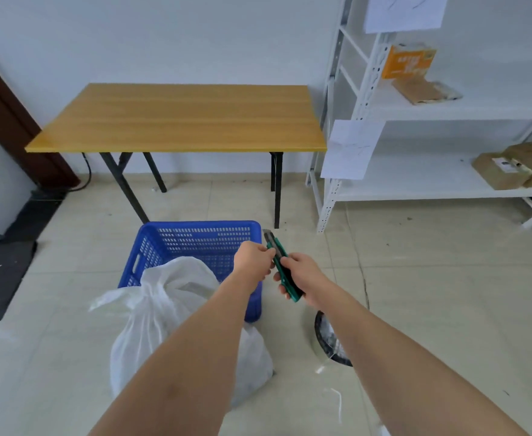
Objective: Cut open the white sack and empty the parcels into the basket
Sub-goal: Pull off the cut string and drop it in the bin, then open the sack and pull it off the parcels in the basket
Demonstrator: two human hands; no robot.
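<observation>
Right hand (302, 278): wrapped around the lower body of a green utility knife (282, 267), near centre of the scene, above the floor.
Left hand (253, 259): fingertips pinching the upper part of the same knife, just below its blade end.
Utility knife: green and black body, tilted, blade end pointing up and to the far left; a short length of grey blade shows at the tip, beside the basket's right far corner.
White sack (164, 316): standing on the floor at near centre-left, neck gathered and tied, not yet cut; it leans against the near side of the basket. Contents cannot be made out through the fabric.
Basket (195, 240): blue perforated plastic crate on the floor, just beyond the sack; what shows of the inside is bare.
Table (176, 118): wooden top, black folding legs, far centre, against the wall.
Shelf unit (447, 111): white metal, far right; brown parcels (510, 169) on the lower shelf, an orange box (407, 62) on the upper one, paper sheets hung on the uprights.
Tape roll (329, 338): on the floor, near right, partly hidden by the right forearm.
Floor (447, 294): pale tiles.
</observation>
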